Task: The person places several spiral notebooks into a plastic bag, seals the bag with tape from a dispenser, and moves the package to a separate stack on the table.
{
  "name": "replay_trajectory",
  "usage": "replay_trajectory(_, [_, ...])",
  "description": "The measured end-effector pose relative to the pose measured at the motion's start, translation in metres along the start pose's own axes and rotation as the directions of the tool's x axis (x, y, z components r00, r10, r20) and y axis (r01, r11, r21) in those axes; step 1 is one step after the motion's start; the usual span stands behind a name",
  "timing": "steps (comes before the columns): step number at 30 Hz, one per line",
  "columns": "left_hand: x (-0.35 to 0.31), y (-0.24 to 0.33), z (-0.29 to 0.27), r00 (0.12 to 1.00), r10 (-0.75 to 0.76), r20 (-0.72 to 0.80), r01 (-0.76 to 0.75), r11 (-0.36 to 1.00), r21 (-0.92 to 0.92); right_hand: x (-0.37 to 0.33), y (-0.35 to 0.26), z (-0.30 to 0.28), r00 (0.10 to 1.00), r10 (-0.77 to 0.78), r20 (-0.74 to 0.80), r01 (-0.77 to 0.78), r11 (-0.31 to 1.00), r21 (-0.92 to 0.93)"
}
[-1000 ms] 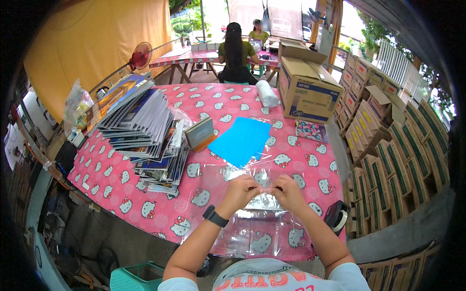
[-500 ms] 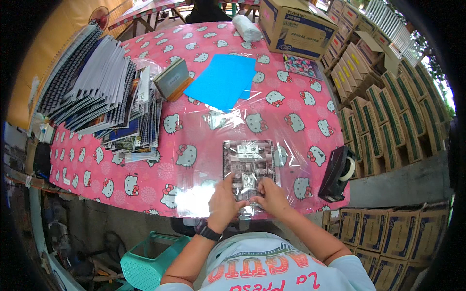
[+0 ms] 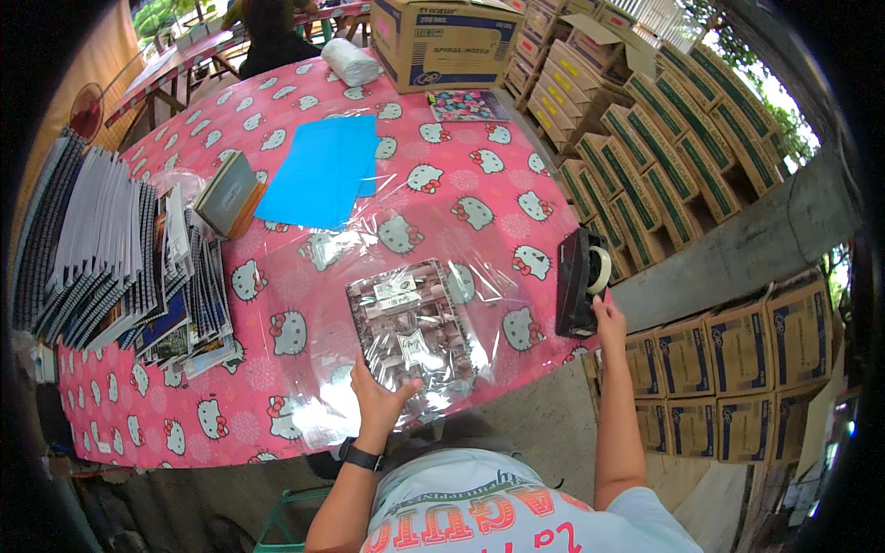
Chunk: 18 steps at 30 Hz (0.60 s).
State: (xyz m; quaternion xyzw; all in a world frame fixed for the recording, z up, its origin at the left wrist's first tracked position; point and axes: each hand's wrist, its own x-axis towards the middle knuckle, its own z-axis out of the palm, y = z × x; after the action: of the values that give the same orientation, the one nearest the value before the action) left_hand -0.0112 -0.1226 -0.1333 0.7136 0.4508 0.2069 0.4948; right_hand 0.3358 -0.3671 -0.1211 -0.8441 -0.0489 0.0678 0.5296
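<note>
Head view, mid-wrap: left hand [image 3: 383, 398] fingers spread flat, pinning the cellophane-wrapped notebook stack [image 3: 410, 334] at the table [image 3: 479, 175] front edge, right hand [image 3: 608, 318] fingers pinching at the black tape dispenser [image 3: 579, 281], probably needs tape pulled over next.

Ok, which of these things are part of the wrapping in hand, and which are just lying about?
In hand:
left hand on the notebook
clear plastic wrap
right hand at the tape dispenser

Lying about:
blue paper sheet
stacked spiral notebooks
cardboard box
white roll
</note>
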Motion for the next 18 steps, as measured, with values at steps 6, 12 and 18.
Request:
replay_trajectory(6, [-0.002,-0.013,-0.004,0.999,-0.011,-0.041,0.011,1.000,-0.009,-0.042,-0.018,0.011,0.934,-0.338,-0.118,0.328,0.940,-0.095])
replay_trajectory(12, [-0.002,-0.006,-0.006,1.000,-0.001,0.009,0.001,1.000,-0.025,-0.082,0.032,0.010,0.934,0.216,0.283,-0.344,0.756,0.557])
replay_trajectory(18, [-0.002,-0.010,-0.004,1.000,0.004,-0.017,-0.005,1.000,-0.007,-0.136,-0.090,0.100,0.288,0.103,0.952,-0.007,0.994,-0.106])
